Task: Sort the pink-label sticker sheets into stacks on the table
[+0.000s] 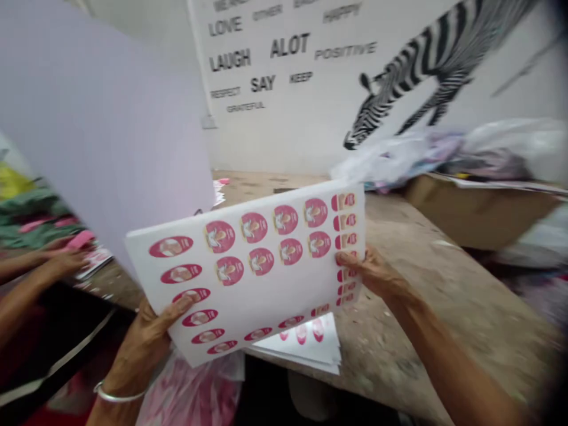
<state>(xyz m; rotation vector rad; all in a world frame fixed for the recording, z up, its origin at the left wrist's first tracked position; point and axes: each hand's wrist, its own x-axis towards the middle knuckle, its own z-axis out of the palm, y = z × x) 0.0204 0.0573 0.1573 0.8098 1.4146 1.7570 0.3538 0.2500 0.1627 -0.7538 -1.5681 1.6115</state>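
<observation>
Both my hands hold up a white sticker sheet (pixel 266 278) printed with pink round and oval labels. My left hand (pixel 153 325), with a silver bangle at the wrist, grips the sheet's lower left edge. My right hand (pixel 370 272) pinches its right edge. A large plain pale sheet (pixel 102 118) rises behind the upper left, blurred. Under the held sheet, a stack of similar sticker sheets (pixel 306 343) lies on the worn table (pixel 435 296).
Another person's hands (pixel 62 260) rest on sticker sheets at the left. A cardboard box (pixel 474 213) with plastic bags stands at the right. A pink plastic bag (pixel 195 396) sits below the table edge. The wall behind bears words and a zebra picture.
</observation>
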